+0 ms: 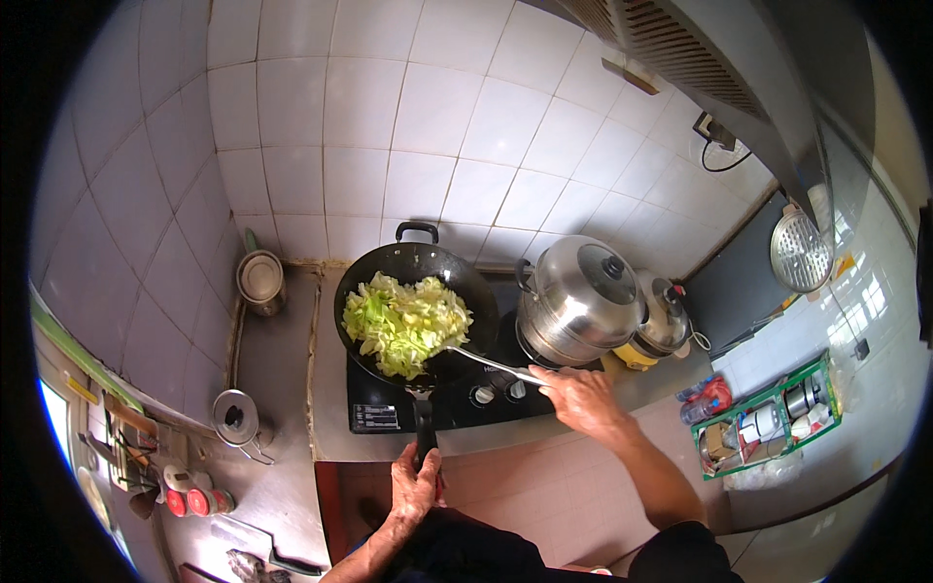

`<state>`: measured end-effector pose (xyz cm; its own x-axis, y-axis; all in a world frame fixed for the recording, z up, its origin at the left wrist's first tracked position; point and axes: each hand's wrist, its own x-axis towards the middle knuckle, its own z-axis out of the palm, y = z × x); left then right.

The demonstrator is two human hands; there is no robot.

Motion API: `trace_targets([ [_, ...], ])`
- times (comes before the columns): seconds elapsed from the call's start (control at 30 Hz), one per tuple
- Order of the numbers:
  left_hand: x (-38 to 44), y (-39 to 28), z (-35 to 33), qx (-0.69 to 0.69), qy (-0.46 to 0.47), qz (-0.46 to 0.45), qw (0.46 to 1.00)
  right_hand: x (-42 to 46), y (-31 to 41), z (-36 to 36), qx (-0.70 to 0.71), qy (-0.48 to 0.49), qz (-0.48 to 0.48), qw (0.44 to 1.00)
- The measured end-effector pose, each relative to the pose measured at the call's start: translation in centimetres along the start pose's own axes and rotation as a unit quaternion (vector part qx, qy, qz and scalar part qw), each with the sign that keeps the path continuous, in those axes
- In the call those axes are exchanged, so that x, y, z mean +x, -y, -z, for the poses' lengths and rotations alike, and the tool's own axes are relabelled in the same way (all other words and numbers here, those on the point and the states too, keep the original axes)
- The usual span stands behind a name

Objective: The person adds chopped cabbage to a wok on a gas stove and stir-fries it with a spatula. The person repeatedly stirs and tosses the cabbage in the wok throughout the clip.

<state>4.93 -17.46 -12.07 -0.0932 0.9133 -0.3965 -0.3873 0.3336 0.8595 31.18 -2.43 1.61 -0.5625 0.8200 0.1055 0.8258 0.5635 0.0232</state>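
Observation:
My left hand (415, 482) grips the black handle (424, 426) of a dark wok (477, 291) that sits on the left side of a black gas cooktop (466, 423). A heap of chopped pale-green cabbage (404, 321) fills much of the wok. In my right hand (587, 401) is the long metal handle of a spatula (488, 361). Its head is hidden at the cabbage's right lower edge. Two control knobs (499, 393) lie close to the spatula handle.
Right of the wok stands a lidded steel steamer pot (579, 306), with a yellow-based lidded cooker (656, 321) beyond it. A small lidded pot (237, 417), red-lidded jars (200, 501) and a cleaver (248, 535) occupy the left counter. A range hood (700, 65) overhangs the upper right.

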Motion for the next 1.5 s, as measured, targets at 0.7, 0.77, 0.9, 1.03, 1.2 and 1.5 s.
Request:
trace_targets([
  [0.7, 1.8, 1.6, 2.1, -0.027, 0.076, 0.063, 0.995, -10.5, 11.1, -12.9, 0.343, -0.096, -0.216, 0.909],
  [0.77, 2.3, 2.3, 2.3, -0.066, 0.087, 0.057, 0.992, -10.5, 11.3, -13.1, 0.361, -0.082, -0.238, 0.898],
  [0.9, 3.3, 3.7, 3.0, -0.170, 0.075, 0.053, 0.981, -10.6, 11.3, -15.0, 0.371, -0.082, -0.233, 0.895],
  [1.03, 1.8, 0.5, 0.8, -0.102, 0.051, 0.099, 0.989, -11.1, 10.6, -17.6, 0.390, -0.085, -0.219, 0.890],
  [1.2, 1.6, 0.1, 0.6, -0.096, 0.056, 0.073, 0.991, -11.3, 11.0, -16.3, 0.353, -0.109, -0.219, 0.903],
  [1.5, 0.8, -0.4, -0.7, -0.095, 0.009, 0.057, 0.994, -11.1, 12.1, -18.4, 0.281, -0.178, -0.202, 0.921],
])
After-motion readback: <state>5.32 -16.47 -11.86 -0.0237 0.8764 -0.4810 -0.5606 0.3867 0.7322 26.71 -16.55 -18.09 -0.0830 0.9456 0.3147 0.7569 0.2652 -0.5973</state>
